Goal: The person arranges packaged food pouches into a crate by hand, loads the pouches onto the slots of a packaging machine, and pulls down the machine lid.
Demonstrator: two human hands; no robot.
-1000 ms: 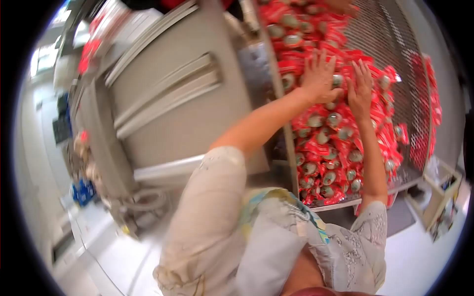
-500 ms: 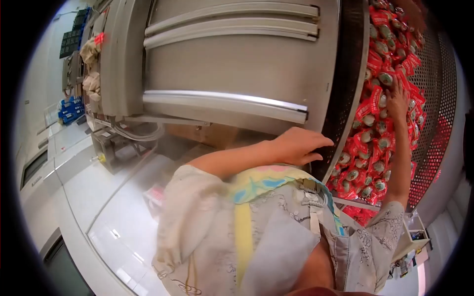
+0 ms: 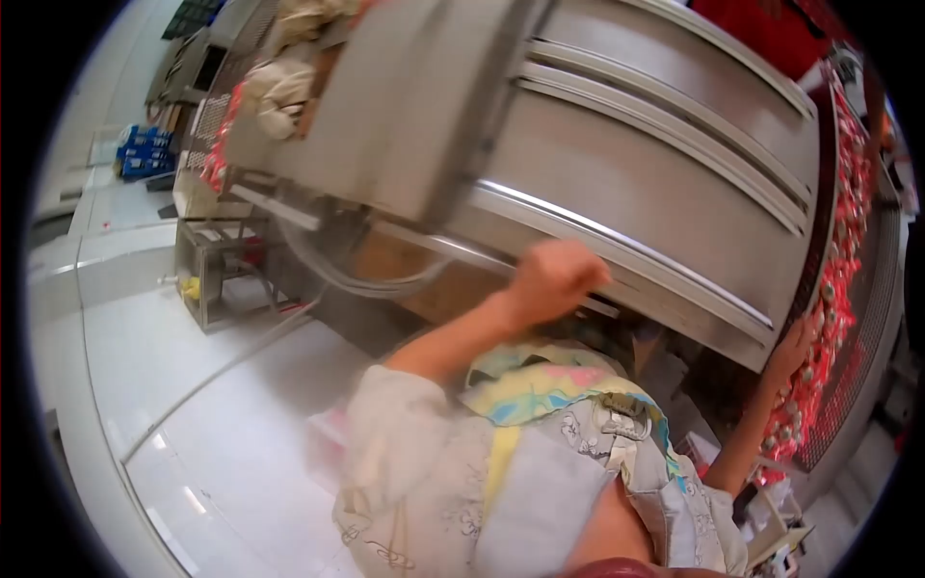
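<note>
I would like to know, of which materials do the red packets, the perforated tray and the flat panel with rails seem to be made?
Red packets: probably shiny plastic film, judging by bright glints, though blur hides details. Perforated tray: likely dull grey metal, judging by its small holes. Flat panel: apparently satin metal, with soft, smooth sheen.

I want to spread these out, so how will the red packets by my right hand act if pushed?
The red packets would probably shift as a group, since they lie crowded against each other. Their glossy wrapping suggests they may slide fairly easily. Its crinkled edges look thin, so those would likely flex. Weight can't be judged here.
</note>
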